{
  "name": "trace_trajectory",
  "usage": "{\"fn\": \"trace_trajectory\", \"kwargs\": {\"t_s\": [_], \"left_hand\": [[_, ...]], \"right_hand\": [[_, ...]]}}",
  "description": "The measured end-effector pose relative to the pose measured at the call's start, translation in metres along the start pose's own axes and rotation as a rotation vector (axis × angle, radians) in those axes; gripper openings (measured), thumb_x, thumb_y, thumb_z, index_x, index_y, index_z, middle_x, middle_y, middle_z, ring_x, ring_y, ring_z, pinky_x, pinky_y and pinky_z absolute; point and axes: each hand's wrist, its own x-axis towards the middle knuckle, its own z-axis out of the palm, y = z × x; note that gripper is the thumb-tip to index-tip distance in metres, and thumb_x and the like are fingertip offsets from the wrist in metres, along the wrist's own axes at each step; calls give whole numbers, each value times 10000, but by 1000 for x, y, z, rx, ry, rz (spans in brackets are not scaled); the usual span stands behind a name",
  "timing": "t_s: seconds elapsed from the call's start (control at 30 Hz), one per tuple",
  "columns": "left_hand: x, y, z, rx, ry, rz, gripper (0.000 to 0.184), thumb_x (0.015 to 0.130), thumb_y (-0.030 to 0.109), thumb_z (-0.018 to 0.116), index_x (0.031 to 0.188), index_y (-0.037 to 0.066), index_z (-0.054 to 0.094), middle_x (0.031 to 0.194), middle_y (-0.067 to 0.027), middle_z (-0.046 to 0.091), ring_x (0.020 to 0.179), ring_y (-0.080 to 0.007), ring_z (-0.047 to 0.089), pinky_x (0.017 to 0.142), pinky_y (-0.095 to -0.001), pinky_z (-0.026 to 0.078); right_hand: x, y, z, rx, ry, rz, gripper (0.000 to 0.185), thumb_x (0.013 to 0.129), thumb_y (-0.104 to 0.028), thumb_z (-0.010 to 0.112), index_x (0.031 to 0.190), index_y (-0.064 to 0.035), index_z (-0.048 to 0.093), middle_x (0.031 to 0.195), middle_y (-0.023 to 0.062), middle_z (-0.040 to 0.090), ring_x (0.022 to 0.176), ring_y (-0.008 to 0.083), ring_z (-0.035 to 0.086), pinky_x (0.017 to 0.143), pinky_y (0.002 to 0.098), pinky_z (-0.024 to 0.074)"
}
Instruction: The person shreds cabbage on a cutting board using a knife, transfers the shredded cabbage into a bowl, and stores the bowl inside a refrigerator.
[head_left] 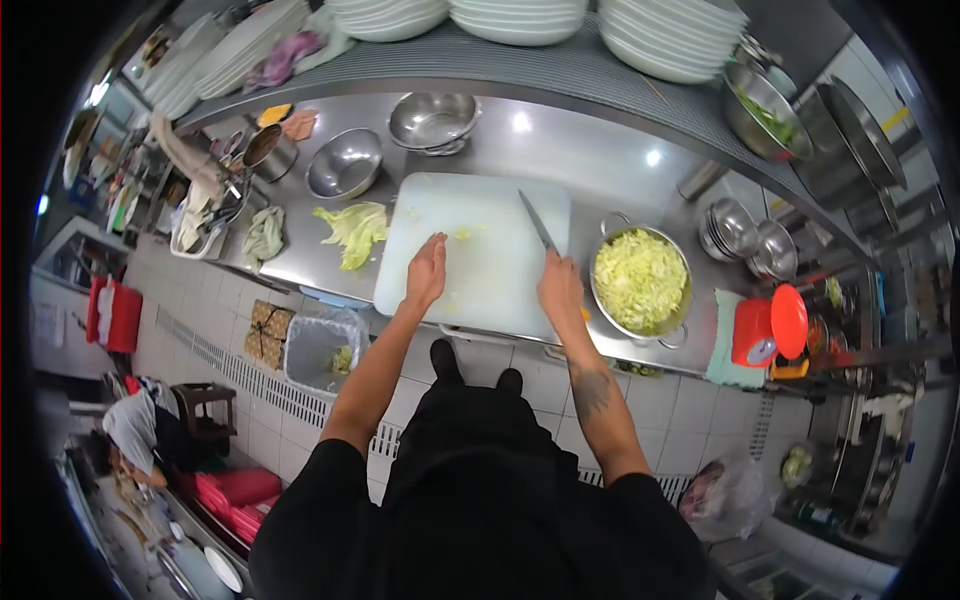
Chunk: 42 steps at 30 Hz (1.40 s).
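Note:
My right hand (pixel 561 290) grips the handle of a kitchen knife (pixel 535 215), its blade pointing away from me over the right part of a white cutting board (pixel 480 270). Over the board's left side, my left hand (pixel 427 270) is held edge-on with fingers stretched out and nothing in it. A few pale green shreds (pixel 462 233) lie on the board beside that hand. Left of the board rest loose cabbage or lettuce leaves (pixel 356 232). Right of it stands a two-handled metal colander or pot (pixel 683 305) heaped with shredded pale green leaves (pixel 640 278).
Two steel bowls (pixel 345 163) stand behind the leaves. A shelf (pixel 540 75) with stacked plates (pixel 520 20) overhangs the back. A red scale (pixel 755 332) is at the right. Below left are a lined bin (pixel 320 345) and another person (pixel 140 430) bending down.

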Motion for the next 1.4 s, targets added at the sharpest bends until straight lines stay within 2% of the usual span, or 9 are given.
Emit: {"fn": "trace_trajectory", "kwargs": {"t_s": [0.23,0.47,0.57,0.77,0.93,1.1,1.2,1.27,1.4], "left_hand": [[-15,-31,-31,0,10,-150,436,1058,266,392,1250,-55,617,1297,-256,617,1268,-400,552,1099,-430,413],[48,-83,-46,105,-90,-31,506,1061,313,385,1399,-51,486,1451,-288,469,1394,-431,398,1174,-463,306],[71,-115,-29,210,-201,-1,578,1064,350,368,1464,-66,392,1543,-285,349,1465,-418,283,1212,-486,224],[20,-67,9,340,-316,43,618,1071,352,317,1498,-95,310,1598,-274,249,1510,-396,184,1236,-497,146],[-42,-28,13,51,-424,159,564,1079,287,307,1494,-93,326,1569,-285,307,1494,-417,227,1238,-478,153],[-24,-49,-22,-359,-148,-92,495,1069,253,364,1445,-62,433,1499,-292,417,1443,-414,340,1223,-470,209],[12,-83,-35,2,-216,-4,520,1067,271,357,1457,-68,415,1535,-277,376,1468,-396,302,1231,-474,193],[17,-92,-19,156,-273,68,537,1066,286,349,1461,-74,406,1552,-271,350,1481,-386,277,1234,-476,183],[-1,-58,8,266,-366,187,580,1064,311,332,1461,-110,374,1576,-288,287,1502,-395,215,1239,-489,161]], "right_hand": [[88,-70,54,-88,38,-310,450,883,-44,526,1330,-88,544,1082,183,627,1014,359,618,773,488,558],[27,-39,22,-91,-144,-651,494,875,-61,535,1357,-168,558,1066,121,617,1039,312,592,775,472,517],[-14,-13,-4,-93,-208,-592,517,855,-52,557,1357,-173,559,1043,121,613,1008,330,594,755,477,517],[-14,-2,6,-120,11,51,534,844,-24,563,1357,-171,555,1065,140,620,964,357,609,742,506,535],[-19,-45,33,-187,-2,-27,535,832,-10,563,1345,-162,553,1076,145,619,987,367,603,773,505,528],[-102,-66,9,-126,-155,-181,583,797,14,561,1357,-148,548,1088,125,611,1027,361,584,807,492,514],[-137,-41,-8,-92,-169,-167,542,873,-11,554,1401,-131,532,1006,124,619,900,304,618,749,450,528],[-156,-17,-14,628,-99,233,490,984,-90,534,1468,-151,494,873,79,621,714,183,597,610,333,520],[-180,-15,-6,1108,2,751,486,1059,-216,504,1531,-150,412,817,60,611,629,112,550,515,262,480]]}}
